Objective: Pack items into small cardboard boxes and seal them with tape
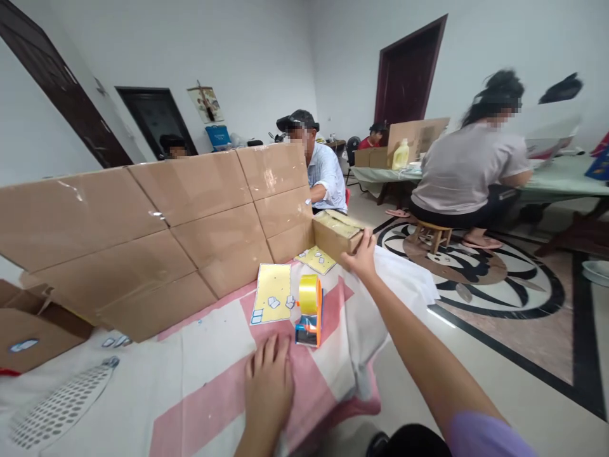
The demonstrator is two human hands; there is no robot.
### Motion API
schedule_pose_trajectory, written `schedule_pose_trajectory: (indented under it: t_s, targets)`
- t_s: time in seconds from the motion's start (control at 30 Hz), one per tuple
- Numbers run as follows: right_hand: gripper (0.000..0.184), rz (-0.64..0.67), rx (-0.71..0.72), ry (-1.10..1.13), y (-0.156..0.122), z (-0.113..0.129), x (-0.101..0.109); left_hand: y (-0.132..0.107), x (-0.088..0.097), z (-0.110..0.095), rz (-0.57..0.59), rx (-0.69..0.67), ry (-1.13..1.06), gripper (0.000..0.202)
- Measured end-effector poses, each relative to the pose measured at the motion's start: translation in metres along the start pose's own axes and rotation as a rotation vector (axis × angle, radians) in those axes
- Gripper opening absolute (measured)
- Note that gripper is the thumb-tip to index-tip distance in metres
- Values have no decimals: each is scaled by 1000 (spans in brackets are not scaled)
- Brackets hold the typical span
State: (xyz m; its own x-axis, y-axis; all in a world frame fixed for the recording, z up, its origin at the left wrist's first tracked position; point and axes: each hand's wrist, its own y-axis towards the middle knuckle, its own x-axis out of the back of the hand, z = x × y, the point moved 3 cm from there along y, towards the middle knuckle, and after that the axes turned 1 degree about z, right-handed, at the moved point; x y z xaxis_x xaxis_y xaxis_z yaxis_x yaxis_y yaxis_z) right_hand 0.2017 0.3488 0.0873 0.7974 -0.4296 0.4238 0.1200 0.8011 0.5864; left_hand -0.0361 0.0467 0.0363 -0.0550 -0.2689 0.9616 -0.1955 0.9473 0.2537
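My right hand [362,256] reaches far out and grips the near corner of a small open cardboard box [335,233] at the far end of the table. My left hand [269,382] lies flat with fingers together on the pink-and-white checked cloth [200,381]. Just beyond the left hand stands a tape dispenser [309,311] with a yellow roll. A yellow sticker sheet [272,293] lies beside it, and another yellow sheet [316,259] lies close to the box.
A tall cardboard screen [157,235] stands along the table's far side. A flattened box [28,327] lies at left. People sit beyond the screen and at a green table [556,181] on the right. Patterned floor [499,285] lies to the right.
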Motion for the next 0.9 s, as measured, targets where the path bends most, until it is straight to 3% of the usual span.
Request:
schedule_pose_trajectory:
  t_s: [0.1, 0.17, 0.37, 0.5, 0.57, 0.63, 0.7, 0.77, 0.83, 0.9]
  targets:
    - [117, 57, -74, -25, 43, -6, -30, 2, 1, -1, 19, 35, -43, 49]
    - [118, 104, -126, -47, 59, -8, -39, 3, 2, 0, 25, 49, -77, 49]
    - [116, 4, -214, -173, 49, 1, -32, 2, 0, 0, -18, 54, -103, 47]
    - [114, -23, -247, -203, 48, 8, -50, 2, -3, 0, -29, 60, -109, 48]
    - [118, 80, -255, -165, 60, 11, -64, 2, -3, 0, -26, 60, -116, 47]
    - [127, 273, -319, -140, 74, 16, -74, 3, -2, -1, -23, 62, -124, 47]
    - [130, 390, -421, -188, 87, 27, -76, 3, 0, -1, -21, 68, -138, 46]
    - [117, 302, -416, -254, 100, 49, -72, 4, 0, -2, -26, 76, -157, 44]
    - [97, 172, -264, -154, 110, 79, -73, 3, 0, -2, -44, 80, -176, 43]
    - [77, 152, -115, 63, 118, 110, -82, 3, -2, -1, -69, 86, -194, 42]
